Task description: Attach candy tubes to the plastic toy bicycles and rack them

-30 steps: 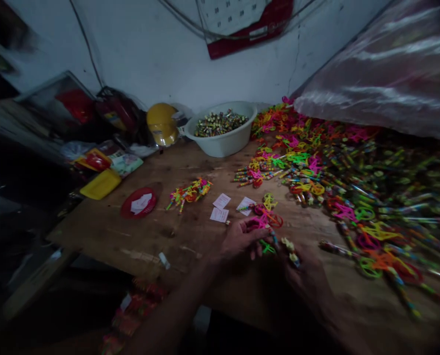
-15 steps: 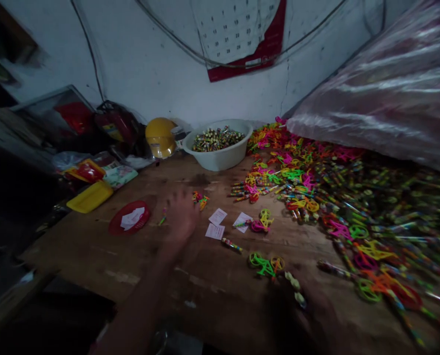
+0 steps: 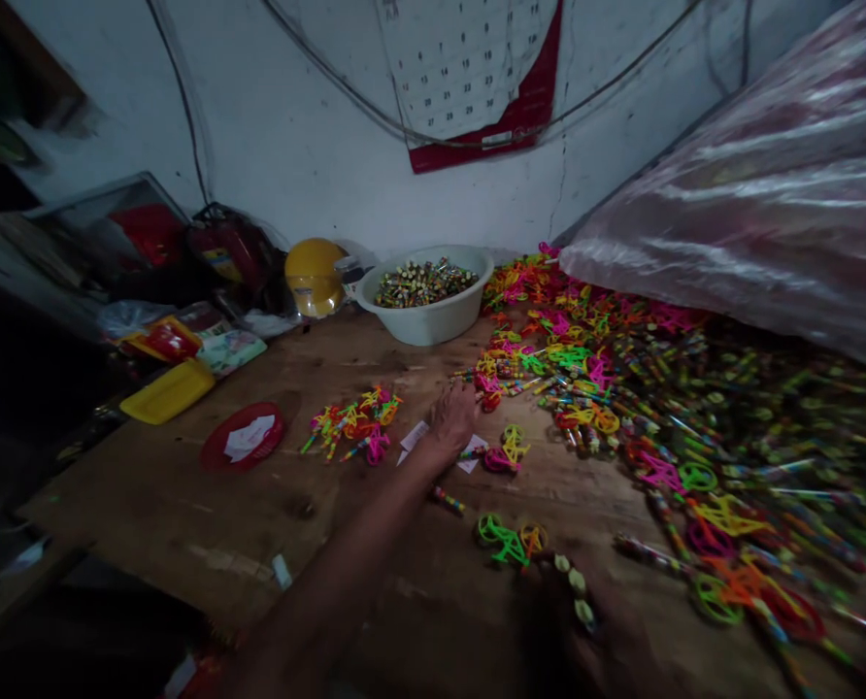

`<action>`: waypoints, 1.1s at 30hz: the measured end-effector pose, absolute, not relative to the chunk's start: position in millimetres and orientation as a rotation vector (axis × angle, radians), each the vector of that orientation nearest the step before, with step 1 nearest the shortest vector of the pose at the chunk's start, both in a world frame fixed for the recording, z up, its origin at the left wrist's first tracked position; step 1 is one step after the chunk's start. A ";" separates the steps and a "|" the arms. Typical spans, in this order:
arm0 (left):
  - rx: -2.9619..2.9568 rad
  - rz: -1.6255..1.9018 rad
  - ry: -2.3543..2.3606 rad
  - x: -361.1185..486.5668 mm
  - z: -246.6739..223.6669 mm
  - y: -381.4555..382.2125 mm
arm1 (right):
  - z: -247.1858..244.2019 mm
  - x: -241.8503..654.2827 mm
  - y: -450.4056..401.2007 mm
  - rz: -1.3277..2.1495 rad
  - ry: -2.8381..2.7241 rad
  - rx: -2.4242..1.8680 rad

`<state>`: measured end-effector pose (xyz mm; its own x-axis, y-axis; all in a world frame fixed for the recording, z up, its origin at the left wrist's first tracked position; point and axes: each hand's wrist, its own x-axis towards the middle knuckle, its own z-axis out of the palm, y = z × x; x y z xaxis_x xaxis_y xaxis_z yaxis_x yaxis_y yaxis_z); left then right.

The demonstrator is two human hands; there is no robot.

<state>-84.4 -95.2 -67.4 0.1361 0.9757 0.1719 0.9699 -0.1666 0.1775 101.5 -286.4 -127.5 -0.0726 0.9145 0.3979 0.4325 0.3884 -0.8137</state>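
My left hand (image 3: pixel 453 419) reaches across the table, its slightly blurred fingers bent over the near ends of colourful toy tubes at the pile's edge. Beneath and beside it lie small white paper slips (image 3: pixel 413 439). My right hand (image 3: pixel 608 631), dark at the lower right, is closed around several slim tubes with pale caps (image 3: pixel 577 584). Just past its fingers is a green and orange toy bicycle (image 3: pixel 507 539). Left of my left hand sits a small heap of tubes with bright plastic bicycles (image 3: pixel 356 422). A pink and yellow bicycle toy (image 3: pixel 506 454) and a loose tube (image 3: pixel 448 501) lie nearby.
A large pile of toy tubes (image 3: pixel 739 417) covers the right side, under a big clear plastic bag (image 3: pixel 753 223). A white basin (image 3: pixel 425 322) of tubes stands at the wall. Leftward are a red dish (image 3: pixel 269 442), yellow tray (image 3: pixel 171 391) and yellow helmet (image 3: pixel 315 272).
My left hand has moved right, from the small heap to the pile's edge, uncovering the heap. My right hand stays nearly in place with its tubes. The view has shifted slightly.
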 end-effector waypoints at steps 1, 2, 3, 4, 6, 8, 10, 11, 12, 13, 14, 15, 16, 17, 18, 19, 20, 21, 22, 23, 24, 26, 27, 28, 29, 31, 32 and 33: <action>2.330 0.386 2.010 -84.2 -68.0 -94.9 | -127.7 101.1 -286.2 0.623 -1.674 -1.180; 2.311 0.387 2.001 -84.9 -67.5 -94.8 | -127.6 100.6 -286.2 0.632 -1.666 -1.178; 2.296 0.393 1.986 -86.7 -65.7 -95.0 | -127.2 100.1 -286.2 0.642 -1.659 -1.184; 2.283 0.407 1.969 -90.1 -62.7 -95.7 | -126.6 99.5 -286.2 0.647 -1.652 -1.196; 2.263 0.457 1.941 -102.1 -53.6 -98.4 | -125.4 99.1 -286.1 0.644 -1.655 -1.216; 2.245 0.523 1.919 -119.7 -43.1 -102.6 | -124.4 99.5 -285.7 0.631 -1.678 -1.216; 2.213 0.577 1.891 -137.4 -34.1 -108.3 | -123.2 100.0 -285.4 0.629 -1.732 -1.177; 2.189 0.597 1.871 -143.9 -30.8 -112.0 | -122.3 99.9 -285.5 0.636 -1.746 -1.174; 2.160 0.614 1.845 -147.7 -28.4 -116.5 | -121.0 99.4 -285.9 0.649 -1.744 -1.193; 2.124 0.631 1.814 -148.3 -26.8 -122.0 | -119.2 98.6 -286.4 0.665 -1.732 -1.226; 2.087 0.647 1.778 -145.7 -26.1 -128.7 | -117.0 97.8 -287.0 0.685 -1.709 -1.275; 2.057 0.659 1.741 -139.9 -25.9 -136.7 | -114.4 97.1 -287.7 0.701 -1.684 -1.316; 2.013 0.672 1.688 -131.7 -26.3 -145.9 | -111.5 96.7 -288.2 0.704 -1.662 -1.336; 1.942 0.690 1.618 -121.9 -27.0 -156.2 | -108.4 96.8 -288.7 0.702 -1.650 -1.341; 1.837 0.716 1.526 -111.5 -28.1 -167.2 | -105.2 97.6 -288.9 0.699 -1.654 -1.332; 1.702 0.749 1.416 -101.4 -29.4 -178.3 | -101.9 98.8 -288.9 0.692 -1.656 -1.335; 1.548 0.782 1.306 -92.2 -31.1 -189.1 | -98.3 100.6 -288.7 0.686 -1.663 -1.348; 1.391 0.807 1.213 -84.3 -33.4 -199.1 | -94.7 102.5 -288.2 0.683 -1.673 -1.372; 1.255 0.822 1.148 -77.6 -36.3 -208.1 | -90.8 104.4 -287.3 0.679 -1.676 -1.400; 1.159 0.828 1.117 -71.8 -39.7 -216.2 | -87.0 106.2 -286.3 0.676 -1.670 -1.433; 1.091 0.829 1.107 -66.5 -43.3 -223.5 | -83.3 107.7 -285.1 0.671 -1.660 -1.453; 1.010 0.830 1.128 -56.3 -50.2 -236.8 | -77.6 110.0 -283.2 0.699 -1.666 -1.438; 0.998 0.834 1.148 -51.4 -52.6 -243.0 | -76.1 111.0 -282.7 0.735 -1.683 -1.404; 1.010 0.840 1.171 -46.8 -54.0 -248.6 | -75.9 112.1 -282.7 0.780 -1.701 -1.364; 1.043 0.838 1.187 -43.0 -54.0 -253.3 | -76.9 113.5 -283.0 0.826 -1.715 -1.331; 1.164 0.762 1.189 -39.2 -50.0 -258.1 | -81.4 117.0 -283.9 0.873 -1.728 -1.299; 1.251 0.701 1.193 -39.9 -46.1 -257.4 | -84.0 119.0 -284.3 0.857 -1.734 -1.291; 1.356 0.646 1.217 -42.3 -41.5 -254.2 | -86.3 121.1 -284.6 0.827 -1.740 -1.286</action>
